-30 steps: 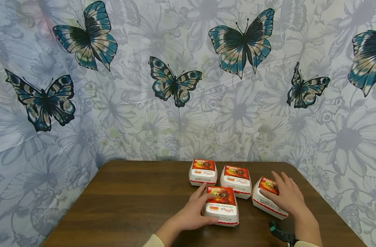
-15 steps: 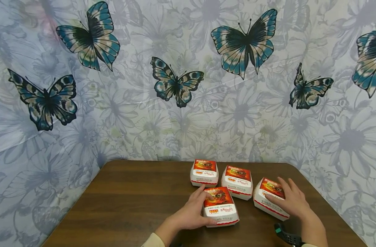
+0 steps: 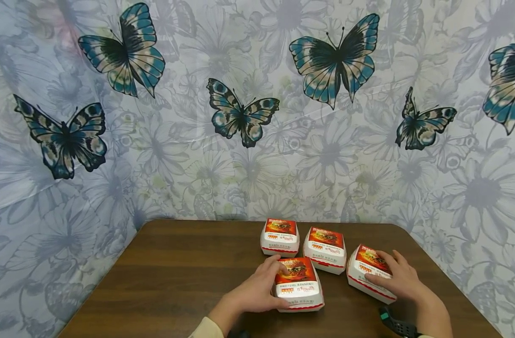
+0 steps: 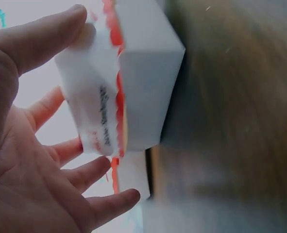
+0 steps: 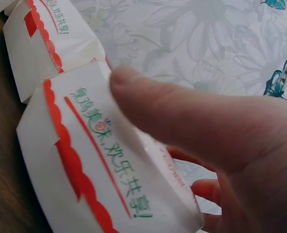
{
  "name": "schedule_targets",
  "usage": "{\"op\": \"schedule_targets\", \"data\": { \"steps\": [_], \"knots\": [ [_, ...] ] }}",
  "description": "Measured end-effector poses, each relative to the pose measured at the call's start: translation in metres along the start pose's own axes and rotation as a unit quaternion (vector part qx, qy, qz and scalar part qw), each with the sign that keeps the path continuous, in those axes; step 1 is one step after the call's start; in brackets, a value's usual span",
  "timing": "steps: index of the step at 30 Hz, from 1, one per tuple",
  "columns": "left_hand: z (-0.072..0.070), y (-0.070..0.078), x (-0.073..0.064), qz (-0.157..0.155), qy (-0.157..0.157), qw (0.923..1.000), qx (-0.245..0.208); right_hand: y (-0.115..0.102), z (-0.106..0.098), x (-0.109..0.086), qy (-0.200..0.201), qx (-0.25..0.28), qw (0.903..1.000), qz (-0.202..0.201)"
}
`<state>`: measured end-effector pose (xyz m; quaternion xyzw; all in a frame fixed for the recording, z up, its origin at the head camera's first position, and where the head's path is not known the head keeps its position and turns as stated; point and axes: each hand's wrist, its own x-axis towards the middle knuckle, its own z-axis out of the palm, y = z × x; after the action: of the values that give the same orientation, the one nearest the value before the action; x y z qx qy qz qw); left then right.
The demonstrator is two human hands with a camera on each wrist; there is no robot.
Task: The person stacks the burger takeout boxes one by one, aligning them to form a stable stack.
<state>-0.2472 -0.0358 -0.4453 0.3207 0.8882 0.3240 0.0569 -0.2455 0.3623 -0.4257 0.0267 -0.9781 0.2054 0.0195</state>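
In the head view my left hand (image 3: 260, 287) grips the left side of the nearest burger box (image 3: 303, 287), thumb on its front and fingers toward its back left. The left wrist view shows the thumb against the white wall of that burger box (image 4: 145, 82), fingers spread behind it. My right hand (image 3: 403, 280) holds the right-hand burger box (image 3: 369, 268), which sits turned at an angle; its thumb lies over the near side. In the right wrist view the thumb crosses in front of this burger box (image 5: 70, 165), and the other fingers are partly hidden behind it.
Two more burger boxes stand behind, one at the back left (image 3: 279, 238) and one in the middle (image 3: 324, 251). All rest on a brown wooden table (image 3: 168, 272). A butterfly-print cloth (image 3: 177, 155) hangs behind. A black strap (image 3: 396, 325) is beside the right wrist.
The nearest burger box has shifted slightly left with the left hand, and its turn has changed a little. The right hand has moved slightly right and settled lower against its burger box.
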Motion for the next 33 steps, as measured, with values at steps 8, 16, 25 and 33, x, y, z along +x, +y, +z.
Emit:
{"op": "schedule_targets", "data": {
  "steps": [8,16,25,33],
  "knots": [
    [-0.015,-0.009,-0.004,0.004,-0.007,0.9999,0.013,0.001,-0.002,0.000,-0.018,-0.007,0.9996,-0.021],
    [-0.033,-0.020,-0.009,-0.003,-0.021,0.9992,0.034,-0.001,-0.006,-0.001,-0.041,0.007,0.9988,-0.024],
    [-0.047,-0.030,-0.014,-0.002,-0.046,0.9987,0.022,-0.001,-0.006,-0.004,-0.028,0.023,0.9992,-0.016],
    [-0.049,-0.032,-0.015,-0.007,-0.049,0.9987,0.013,0.001,-0.004,-0.003,-0.028,0.042,0.9987,-0.009]
  ]
}}
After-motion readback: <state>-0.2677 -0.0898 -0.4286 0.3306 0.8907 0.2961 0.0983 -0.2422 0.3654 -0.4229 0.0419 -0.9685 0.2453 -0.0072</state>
